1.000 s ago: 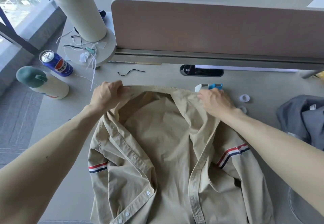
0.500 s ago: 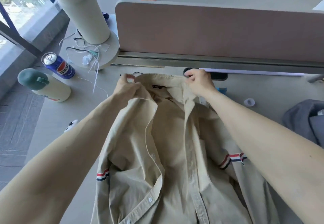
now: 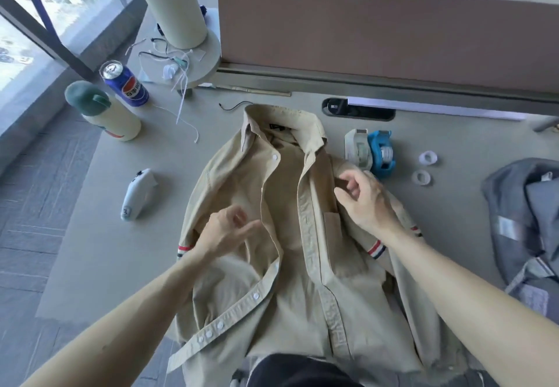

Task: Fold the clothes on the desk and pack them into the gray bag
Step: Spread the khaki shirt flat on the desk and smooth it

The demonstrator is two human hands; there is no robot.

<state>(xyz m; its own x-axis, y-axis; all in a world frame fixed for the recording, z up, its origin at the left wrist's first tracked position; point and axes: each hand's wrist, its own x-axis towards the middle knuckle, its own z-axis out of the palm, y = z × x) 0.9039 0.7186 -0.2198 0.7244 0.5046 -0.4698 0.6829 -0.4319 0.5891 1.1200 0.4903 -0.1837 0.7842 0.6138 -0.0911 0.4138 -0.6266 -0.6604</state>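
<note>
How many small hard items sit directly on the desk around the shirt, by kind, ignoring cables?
Can: 1
Bottle: 1
Tape dispensers: 2
Tape rolls: 2
White handheld device: 1
Total: 7

The desk [image 3: 99,244] bore an open beige shirt [image 3: 290,296] at centre, a blue can [image 3: 125,84] and a bottle [image 3: 104,112] to its left, tape dispensers [image 3: 381,156] and, seemingly, a gray bag [image 3: 526,223] right.
</note>
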